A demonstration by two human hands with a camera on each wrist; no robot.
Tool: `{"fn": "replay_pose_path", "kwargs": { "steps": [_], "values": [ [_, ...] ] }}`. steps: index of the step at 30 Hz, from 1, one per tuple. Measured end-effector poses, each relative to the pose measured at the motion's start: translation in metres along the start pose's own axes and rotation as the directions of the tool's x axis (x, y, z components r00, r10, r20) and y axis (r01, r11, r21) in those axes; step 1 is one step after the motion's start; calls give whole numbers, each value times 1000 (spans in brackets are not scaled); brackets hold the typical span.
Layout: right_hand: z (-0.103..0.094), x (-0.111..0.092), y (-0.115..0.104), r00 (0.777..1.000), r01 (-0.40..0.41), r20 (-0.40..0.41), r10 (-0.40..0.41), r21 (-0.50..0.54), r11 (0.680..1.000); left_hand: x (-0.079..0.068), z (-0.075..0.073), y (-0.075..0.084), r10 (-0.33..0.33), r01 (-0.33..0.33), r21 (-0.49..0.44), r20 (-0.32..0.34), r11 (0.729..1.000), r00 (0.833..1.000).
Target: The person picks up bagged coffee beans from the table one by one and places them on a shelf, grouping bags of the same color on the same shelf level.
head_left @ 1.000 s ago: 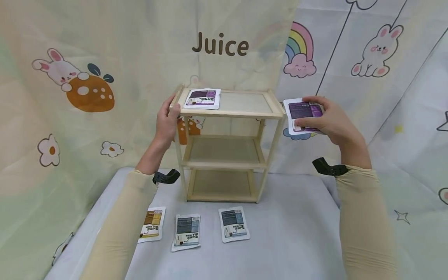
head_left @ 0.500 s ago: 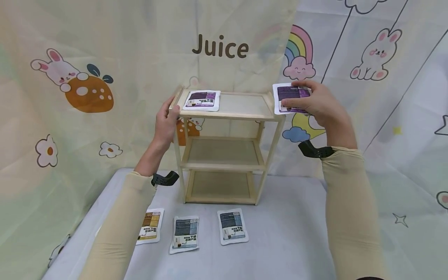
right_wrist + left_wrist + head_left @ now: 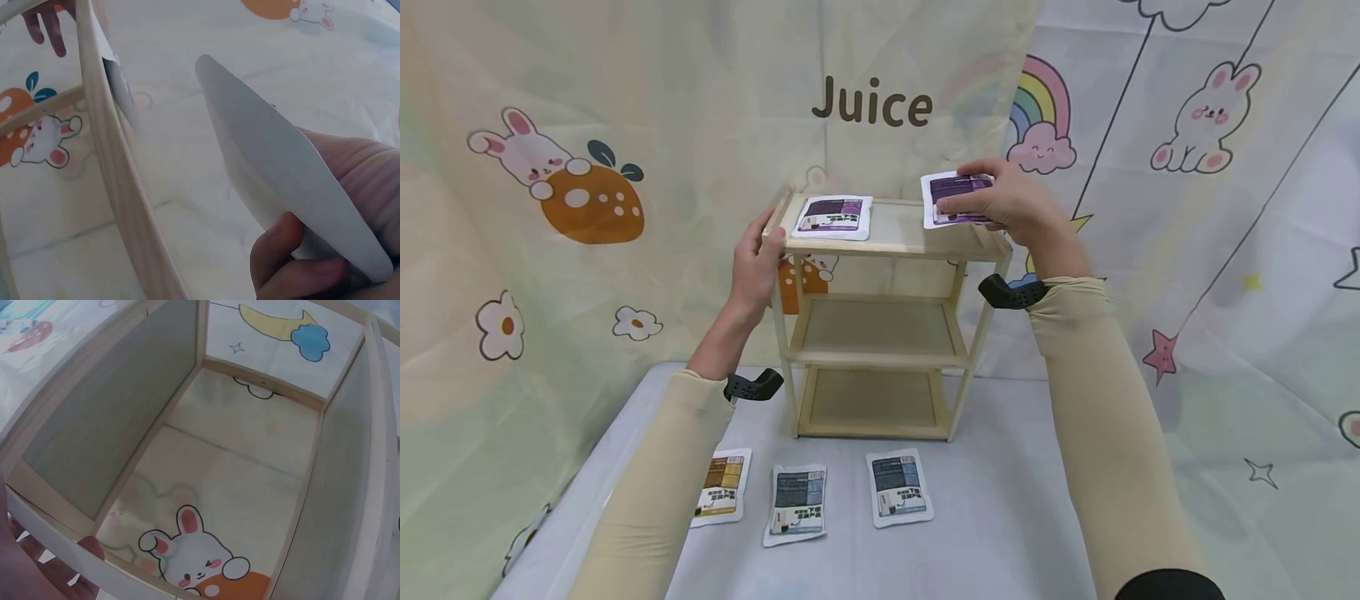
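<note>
A three-tier wooden shelf rack (image 3: 880, 360) stands on the white table. My left hand (image 3: 756, 265) grips the left end of its top tier; in the left wrist view, the fingers (image 3: 62, 569) wrap the wooden edge. Over the right part of the top tier, my right hand (image 3: 1011, 204) pinches a purple-labelled white packet (image 3: 942, 196). The right wrist view shows that packet's plain white back (image 3: 269, 150), apart from the wooden rim (image 3: 125, 169). Another purple-labelled packet (image 3: 832, 217) lies flat at the top tier's left.
On the table (image 3: 992, 500) before the rack lie a yellow-labelled packet (image 3: 724, 487), partly behind the left sleeve, and two blue-labelled packets, one in the middle (image 3: 797, 504) and one to the right (image 3: 899, 487). A printed cloth (image 3: 700, 167) hangs behind the rack.
My right hand has carried the purple packet leftward and up, from beside the rack to above its top tier. The left hand has kept its grip on the rack.
</note>
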State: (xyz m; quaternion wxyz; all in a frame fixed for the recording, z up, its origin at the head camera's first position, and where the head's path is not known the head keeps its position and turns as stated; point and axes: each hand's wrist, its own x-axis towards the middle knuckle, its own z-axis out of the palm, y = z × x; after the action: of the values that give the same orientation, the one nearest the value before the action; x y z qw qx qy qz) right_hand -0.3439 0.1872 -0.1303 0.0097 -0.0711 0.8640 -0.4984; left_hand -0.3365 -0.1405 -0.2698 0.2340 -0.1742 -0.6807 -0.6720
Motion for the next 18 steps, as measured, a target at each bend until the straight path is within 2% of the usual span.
{"fn": "replay_pose_path", "kwargs": {
  "steps": [5, 10, 18],
  "values": [
    [15, 11, -3, 1000, -16, 17, 16, -9, 1000, -2, 0, 0, -7, 7, -2, 12, 1000, 1000],
    [27, 20, -6, 999, -49, 16, 50, -49, 998, -1, -1, 0, -8, 8, 15, -2, 1000, 1000],
    [39, 30, 2, 996, -92, -2, 92, -65, 994, -2, 1, 2, -10, 10, 16, 6, 1000, 1000]
  ]
}}
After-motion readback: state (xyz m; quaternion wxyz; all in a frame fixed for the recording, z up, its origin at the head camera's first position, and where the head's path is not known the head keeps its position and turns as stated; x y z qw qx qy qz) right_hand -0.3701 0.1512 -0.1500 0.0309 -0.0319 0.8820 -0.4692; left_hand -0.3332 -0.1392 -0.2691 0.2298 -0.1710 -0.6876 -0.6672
